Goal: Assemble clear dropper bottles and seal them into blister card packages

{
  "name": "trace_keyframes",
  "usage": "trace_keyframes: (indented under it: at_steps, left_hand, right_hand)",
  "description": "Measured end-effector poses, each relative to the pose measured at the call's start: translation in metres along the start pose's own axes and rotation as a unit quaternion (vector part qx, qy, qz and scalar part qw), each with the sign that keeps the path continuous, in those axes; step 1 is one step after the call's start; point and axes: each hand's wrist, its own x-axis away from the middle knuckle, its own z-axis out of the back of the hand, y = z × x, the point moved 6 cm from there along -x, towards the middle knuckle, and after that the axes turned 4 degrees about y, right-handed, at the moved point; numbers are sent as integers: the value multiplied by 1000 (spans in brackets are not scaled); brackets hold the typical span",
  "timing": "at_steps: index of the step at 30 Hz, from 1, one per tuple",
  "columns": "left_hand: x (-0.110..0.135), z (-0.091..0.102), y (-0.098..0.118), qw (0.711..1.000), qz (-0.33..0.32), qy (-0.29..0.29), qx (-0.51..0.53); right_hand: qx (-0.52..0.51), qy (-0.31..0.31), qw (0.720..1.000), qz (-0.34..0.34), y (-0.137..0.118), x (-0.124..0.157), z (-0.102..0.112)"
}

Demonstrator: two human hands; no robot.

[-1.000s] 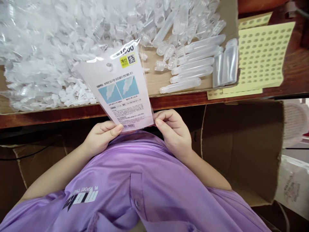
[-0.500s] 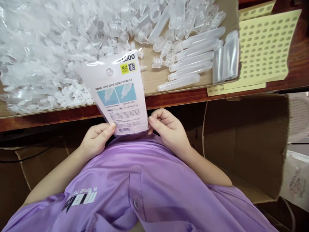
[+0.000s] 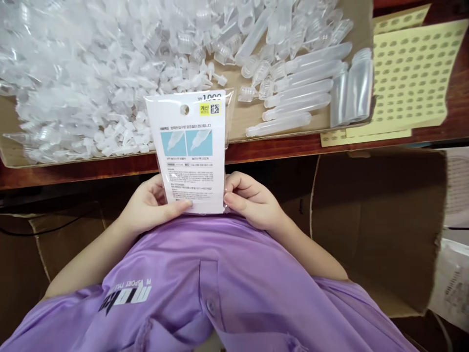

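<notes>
A clear plastic packet with a printed white card inside (image 3: pixel 192 171) stands nearly upright in front of my purple shirt (image 3: pixel 234 264). The card bears a price, a yellow label, a QR code and two blue pictures. My left hand (image 3: pixel 150 205) grips its lower left, thumb across the front and fingers partly hidden behind. At the lower right edge, my right hand (image 3: pixel 254 203) pinches the clear film between thumb and fingers. Whatever lies behind the card is hidden.
Beyond the packet, a shallow cardboard tray (image 3: pixel 252 115) holds many small translucent nozzles and caps (image 3: pixel 124 132) and several plastic tubes (image 3: pixel 304 93). Yellow sticker sheets (image 3: pixel 410 78) lie at its right. Below the wooden table edge (image 3: pixel 271 150) stands an open cardboard box (image 3: pixel 377 230).
The packet has come lower and turned more squarely toward me. My left thumb reaches further across its front. My right hand stays at the right edge.
</notes>
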Motion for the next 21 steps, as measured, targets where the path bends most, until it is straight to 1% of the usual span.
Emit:
trace_keyframes:
  at_steps: [3,6,8,10,12,13,15,16,18,19,21]
  left_hand:
    - [1,-9,9,1000,11,-19,1]
    - [0,-16,16,997,-14,-70,3]
    - [0,-17,17,996,-32,-87,-5]
    - [0,-17,17,994,-47,-94,-20]
    - [1,-17,19,993,-57,-96,-38]
    - [1,-17,20,992,-61,-97,-45]
    - [1,-16,21,993,-50,-96,-49]
    - [1,-16,20,993,-34,-103,-44]
    - [2,-17,16,990,20,-136,-15]
    - [3,-17,14,987,52,-154,10]
    - [4,-16,10,976,105,-178,69]
  right_hand:
    - [83,-29,994,69,-8,3,-3]
    - [183,-21,971,151,-18,7,-1]
    - [225,-15,957,184,-22,8,0]
    - [238,-13,950,200,-24,8,1]
    - [230,-15,952,201,-24,8,1]
    - [222,-17,956,191,-24,8,1]
    - [201,-25,968,150,-20,7,2]
    - [189,-35,973,124,-17,6,2]
    - [162,-75,980,86,-15,5,-1]
    - [151,-100,980,81,-17,5,-3]
    - [146,-142,974,99,-27,2,-7]
